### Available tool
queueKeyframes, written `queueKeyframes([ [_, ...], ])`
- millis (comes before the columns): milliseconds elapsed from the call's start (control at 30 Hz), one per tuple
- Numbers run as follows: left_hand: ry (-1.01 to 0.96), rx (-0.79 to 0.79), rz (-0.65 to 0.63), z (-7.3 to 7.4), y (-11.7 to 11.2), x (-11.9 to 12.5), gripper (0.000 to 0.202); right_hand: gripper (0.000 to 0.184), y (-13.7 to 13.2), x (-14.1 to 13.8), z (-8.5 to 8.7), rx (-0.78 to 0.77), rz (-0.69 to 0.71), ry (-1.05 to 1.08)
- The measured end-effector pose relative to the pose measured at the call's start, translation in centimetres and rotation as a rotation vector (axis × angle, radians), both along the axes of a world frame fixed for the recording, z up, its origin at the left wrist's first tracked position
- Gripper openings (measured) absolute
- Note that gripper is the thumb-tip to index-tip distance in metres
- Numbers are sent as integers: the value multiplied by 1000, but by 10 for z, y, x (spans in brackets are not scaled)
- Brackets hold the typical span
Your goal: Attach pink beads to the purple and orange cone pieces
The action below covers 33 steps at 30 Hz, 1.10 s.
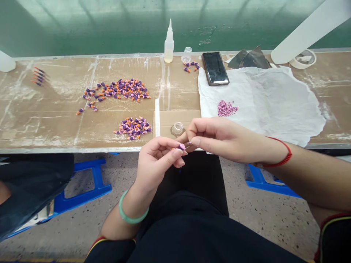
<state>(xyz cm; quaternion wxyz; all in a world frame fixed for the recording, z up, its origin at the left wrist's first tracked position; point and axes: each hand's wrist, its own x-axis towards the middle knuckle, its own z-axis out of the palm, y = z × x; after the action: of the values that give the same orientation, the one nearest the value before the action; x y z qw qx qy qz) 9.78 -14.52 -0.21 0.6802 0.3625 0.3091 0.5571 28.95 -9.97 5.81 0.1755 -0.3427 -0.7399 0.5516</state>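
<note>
Left hand pinches pink-purple piece, axis level, pink end toward right hand

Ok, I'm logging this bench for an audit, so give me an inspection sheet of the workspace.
surface: cardboard-topped bench, scuffed with whitish marks
job's things: left hand pinches a pink-and-purple piece; right hand pinches something too small to tell beside it; two piles of purple-and-orange pieces lie on the bench
clutter: phone, squeeze bottle, small cup, tissue under pink beads, tape roll
grippers: none, bare hands
cables: nothing seen
surroundings: speckled floor, blue frames, green panel
</note>
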Motion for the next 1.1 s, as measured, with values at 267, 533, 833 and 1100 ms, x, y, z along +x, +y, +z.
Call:
queueKeyframes([
  [267,39,12,4,7,-5,3,14,14,-8,3,7,286,12,-27],
  [533,77,56,4,9,-6,4,11,15,-11,4,12,288,11,-9],
  [833,216,59,69,12,-7,7,26,14,-9,4,14,314,9,-43],
  [1100,188,62,99,16,-8,11,25,16,-10,3,17,391,48,-111],
])
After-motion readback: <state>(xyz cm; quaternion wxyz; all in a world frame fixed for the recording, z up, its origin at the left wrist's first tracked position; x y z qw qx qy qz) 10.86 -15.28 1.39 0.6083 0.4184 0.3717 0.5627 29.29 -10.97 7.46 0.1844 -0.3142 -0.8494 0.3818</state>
